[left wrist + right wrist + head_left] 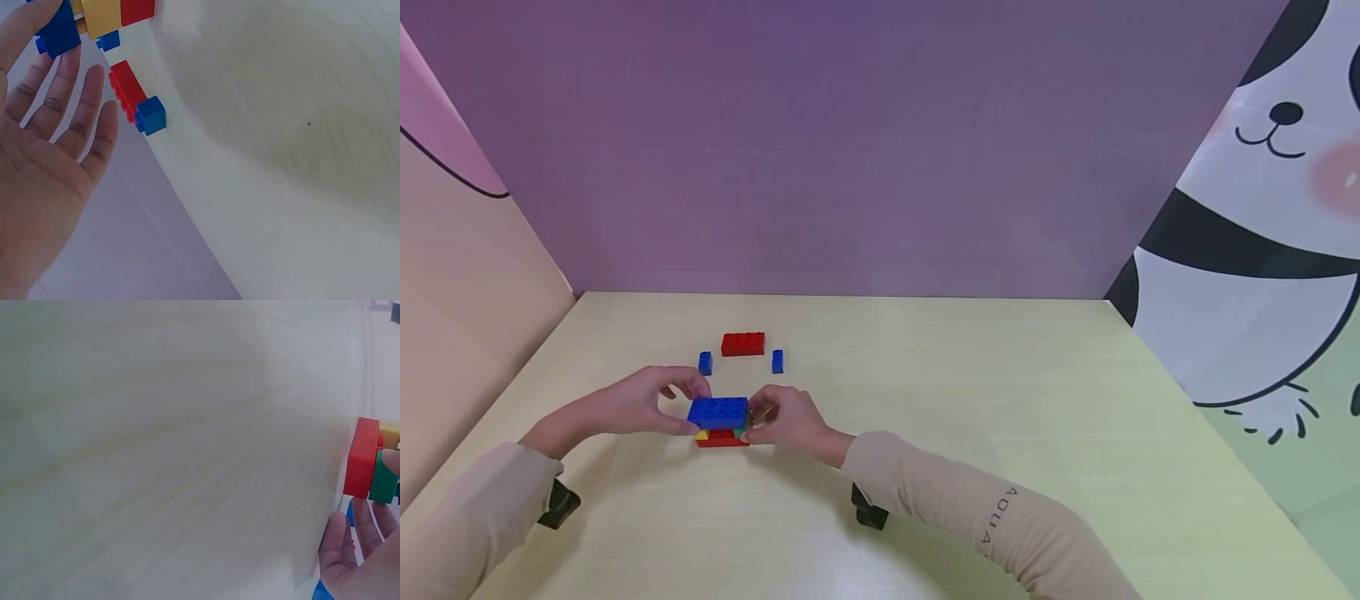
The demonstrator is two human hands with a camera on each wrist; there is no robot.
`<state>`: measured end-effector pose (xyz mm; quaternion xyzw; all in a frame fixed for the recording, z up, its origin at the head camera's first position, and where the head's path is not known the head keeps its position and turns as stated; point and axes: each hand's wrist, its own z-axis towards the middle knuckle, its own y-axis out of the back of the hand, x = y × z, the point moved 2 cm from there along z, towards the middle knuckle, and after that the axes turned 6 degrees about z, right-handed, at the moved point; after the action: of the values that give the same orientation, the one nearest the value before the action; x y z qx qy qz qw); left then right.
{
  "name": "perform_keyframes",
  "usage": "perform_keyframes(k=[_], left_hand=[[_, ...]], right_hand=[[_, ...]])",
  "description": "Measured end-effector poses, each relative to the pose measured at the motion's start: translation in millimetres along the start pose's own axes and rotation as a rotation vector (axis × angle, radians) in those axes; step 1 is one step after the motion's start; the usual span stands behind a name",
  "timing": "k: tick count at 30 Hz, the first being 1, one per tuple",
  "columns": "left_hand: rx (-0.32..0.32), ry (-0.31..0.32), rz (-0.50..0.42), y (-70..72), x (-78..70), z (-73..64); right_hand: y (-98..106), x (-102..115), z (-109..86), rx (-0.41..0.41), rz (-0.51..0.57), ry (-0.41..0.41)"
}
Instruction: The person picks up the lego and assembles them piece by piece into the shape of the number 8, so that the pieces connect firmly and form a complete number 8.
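A long blue brick (718, 414) sits over a small stack, pinched at its left end between the thumb and fingers of my left hand (640, 404). Below it are a yellow brick (102, 17) on the left and a green brick (384, 478) on the right, both on a red base brick (362, 459). In the left wrist view, yellow studs show in a narrow gap under the blue brick. My right hand (797, 423) pinches the green brick at the stack's right end, its thumb on the near side; the head view partly hides the fingertips.
Behind the stack, a red brick (743, 344) lies on the pale wooden table (970, 400), with a small blue brick (705, 362) to its left and another small blue brick (777, 361) to its right. A purple wall (850, 167) rises behind the table.
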<state>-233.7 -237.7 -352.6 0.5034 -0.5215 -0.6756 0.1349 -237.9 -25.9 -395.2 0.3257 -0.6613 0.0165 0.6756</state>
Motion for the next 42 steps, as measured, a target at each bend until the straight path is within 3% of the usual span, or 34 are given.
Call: perform_keyframes(k=[17, 30, 42], left_hand=[[0.0, -0.015, 0.021, -2.3, -1.8, 0.9], [-0.012, -0.035, 0.028, -3.0, 0.6, 0.9], [-0.008, -0.01, 0.036, -0.5, 0.4, 2.0]], right_hand=[[2, -1, -2.7, 0.031, 0.029, 0.025], [9, 8, -6.3, 0.035, 0.107, 0.126], [14, 12, -6.8, 0.012, 0.108, 0.19]])
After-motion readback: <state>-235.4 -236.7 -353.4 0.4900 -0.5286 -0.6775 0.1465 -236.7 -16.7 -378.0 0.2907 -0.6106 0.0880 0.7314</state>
